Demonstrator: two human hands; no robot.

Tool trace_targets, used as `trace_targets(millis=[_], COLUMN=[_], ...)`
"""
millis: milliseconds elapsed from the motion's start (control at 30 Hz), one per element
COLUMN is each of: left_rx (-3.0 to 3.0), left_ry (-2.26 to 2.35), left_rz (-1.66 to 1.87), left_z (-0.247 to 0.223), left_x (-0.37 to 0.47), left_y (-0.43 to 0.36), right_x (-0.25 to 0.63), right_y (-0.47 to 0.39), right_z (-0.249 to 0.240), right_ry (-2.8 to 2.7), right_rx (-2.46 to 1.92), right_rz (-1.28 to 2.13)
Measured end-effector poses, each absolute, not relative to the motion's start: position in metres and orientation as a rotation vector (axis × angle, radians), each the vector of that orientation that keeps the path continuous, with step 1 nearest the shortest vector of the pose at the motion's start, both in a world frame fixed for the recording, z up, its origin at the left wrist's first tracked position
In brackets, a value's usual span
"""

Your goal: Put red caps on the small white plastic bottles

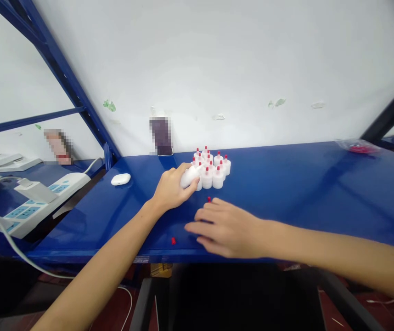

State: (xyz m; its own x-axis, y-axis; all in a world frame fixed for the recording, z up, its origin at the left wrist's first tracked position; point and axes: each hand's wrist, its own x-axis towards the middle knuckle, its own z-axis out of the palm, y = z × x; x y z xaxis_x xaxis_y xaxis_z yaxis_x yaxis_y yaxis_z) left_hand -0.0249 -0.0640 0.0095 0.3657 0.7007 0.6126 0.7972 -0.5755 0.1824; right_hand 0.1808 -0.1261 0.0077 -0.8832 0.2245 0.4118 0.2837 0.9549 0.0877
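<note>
My left hand [173, 187] is wrapped round a white squeeze bottle [190, 175], which tilts with its nozzle to the upper right. No red cap shows on that nozzle. Just past it stands a cluster of white bottles [217, 179] with red caps. Over the front of the table my right hand [227, 226] hovers palm down, fingers apart, holding nothing that I can see. One loose red cap [173, 241] lies left of its fingertips, near the table edge. Another red cap [209, 199] shows just beyond its knuckles, partly hidden.
On the blue table [286, 184], a white earbud case [121, 179] lies at the left and a phone [161, 135] leans on the wall. A plastic bag of red pieces [358, 147] is at the far right. Left, a power strip [31, 207] with cables borders the blue frame post.
</note>
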Motion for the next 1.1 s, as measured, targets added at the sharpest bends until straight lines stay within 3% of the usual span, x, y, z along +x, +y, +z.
trace_targets(millis=[267, 467, 733, 1100], left_rx=[-2.345, -2.375, -2.505, -2.750], left_ry=[-1.392, -1.272, -1.239, -1.080], left_rz=[-1.046, -1.025, -1.009, -0.963], left_z=[0.013, 0.016, 0.010, 0.012], left_x=[-0.032, -0.034, -0.025, -0.023], left_y=[-0.061, -0.063, -0.067, -0.073], right_x=[0.113, 0.135, 0.210, 0.216], right_y=[-0.136, -0.127, -0.075, -0.068], right_z=[-0.003, 0.012, 0.044, 0.038], right_ry=[-2.742, -2.778, -2.116, -2.104], right_rx=[-0.044, -0.083, -0.641, -0.729], right_rz=[-0.399, -0.335, 0.080, 0.717])
